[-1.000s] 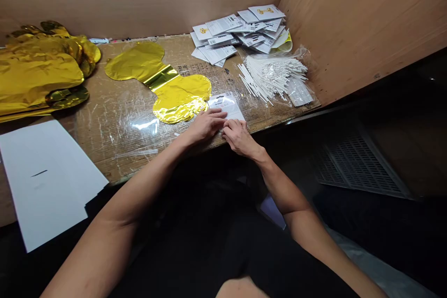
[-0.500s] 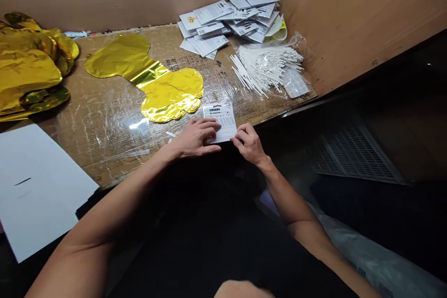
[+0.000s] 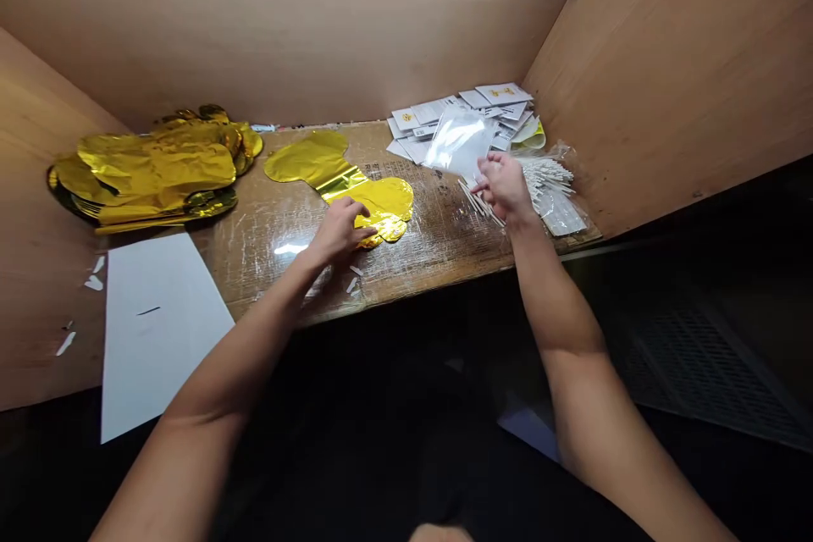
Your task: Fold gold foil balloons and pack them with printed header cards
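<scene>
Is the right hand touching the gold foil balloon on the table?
No: the right hand is at the clear plastic bag and white sticks; the left hand is the one on the gold foil balloon.

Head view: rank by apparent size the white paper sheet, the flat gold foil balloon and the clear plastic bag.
1. White rectangular paper sheet
2. Flat gold foil balloon
3. Clear plastic bag

The sheet lies nearer the camera, so its lead over the balloon is unsure.

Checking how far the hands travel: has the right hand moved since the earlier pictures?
Yes. The right hand has moved away from the table's front edge, back toward the white sticks.
</scene>
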The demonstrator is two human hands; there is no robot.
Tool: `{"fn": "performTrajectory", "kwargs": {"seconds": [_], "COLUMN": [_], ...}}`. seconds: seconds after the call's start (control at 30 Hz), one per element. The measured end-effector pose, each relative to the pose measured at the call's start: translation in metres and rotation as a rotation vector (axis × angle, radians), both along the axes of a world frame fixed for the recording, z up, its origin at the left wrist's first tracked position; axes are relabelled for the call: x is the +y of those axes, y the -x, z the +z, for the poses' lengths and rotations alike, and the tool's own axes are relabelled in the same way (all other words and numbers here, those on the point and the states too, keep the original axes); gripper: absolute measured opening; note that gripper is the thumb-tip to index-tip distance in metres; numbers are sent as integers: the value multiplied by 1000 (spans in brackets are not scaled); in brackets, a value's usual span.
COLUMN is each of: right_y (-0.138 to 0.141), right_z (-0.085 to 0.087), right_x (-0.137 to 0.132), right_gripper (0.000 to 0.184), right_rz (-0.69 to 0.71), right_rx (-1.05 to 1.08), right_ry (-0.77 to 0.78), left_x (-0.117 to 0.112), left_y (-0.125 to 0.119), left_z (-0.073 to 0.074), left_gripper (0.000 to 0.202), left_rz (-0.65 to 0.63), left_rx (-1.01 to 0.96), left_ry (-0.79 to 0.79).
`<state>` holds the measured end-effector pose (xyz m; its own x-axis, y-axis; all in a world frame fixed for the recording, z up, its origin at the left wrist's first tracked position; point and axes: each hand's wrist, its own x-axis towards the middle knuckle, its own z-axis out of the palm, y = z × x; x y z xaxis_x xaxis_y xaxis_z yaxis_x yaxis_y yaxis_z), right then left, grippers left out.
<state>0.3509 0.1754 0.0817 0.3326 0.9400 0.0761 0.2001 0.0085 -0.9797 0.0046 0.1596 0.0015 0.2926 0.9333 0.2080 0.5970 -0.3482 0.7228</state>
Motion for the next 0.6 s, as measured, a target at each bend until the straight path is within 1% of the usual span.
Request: {"fn": "performTrajectory", "kwargs": {"seconds": [0.03, 0.07, 0.1, 0.13, 0.17, 0.2, 0.27, 0.33, 0.37, 0.43, 0.47, 0.5, 0.53, 0.6], "right_y": [0, 2, 7, 13, 21, 30, 46, 58, 61, 65, 65, 65, 64, 63], "right_z": [11, 17, 17, 10, -2, -19, -56, -89, -100, -114, -116, -117, -117, -115], "right_x": [22, 36, 44, 44, 39, 29, 5, -16, -24, -30, -31, -30, -28, -26], "right_gripper": [25, 23, 23, 22, 21, 20, 20, 23, 23, 24, 25, 27, 28, 28], "right_rz": [-35, -55, -38, -13, 40, 110, 246, 255, 236, 198, 192, 192, 193, 195], "right_rx": [-20, -42, -55, -59, -75, -98, -231, -400, -472, -574, -605, -626, -640, -660], "right_ry": [-37, -71, -87, -110, -118, -112, -82, -72, -75, -77, -73, -64, -55, -44], "left_x": [18, 32, 41, 47, 50, 51, 51, 55, 60, 75, 85, 95, 106, 124], "left_y": [7, 12, 15, 16, 17, 17, 20, 28, 33, 46, 54, 61, 69, 86], "left_z": [3, 4, 5, 6, 7, 8, 14, 24, 31, 44, 51, 58, 64, 77], "left_gripper": [28, 29, 29, 29, 28, 29, 33, 38, 39, 37, 35, 35, 35, 35], "left_rz": [-9, -21, -34, -45, -54, -63, -91, -98, -78, 13, 71, 128, 184, 279], "left_rx": [74, 124, 149, 155, 151, 148, 117, -16, -119, -330, -383, -375, -316, -141], "left_ry": [57, 128, 202, 267, 311, 335, 376, 458, 506, 590, 608, 589, 530, 332]}}
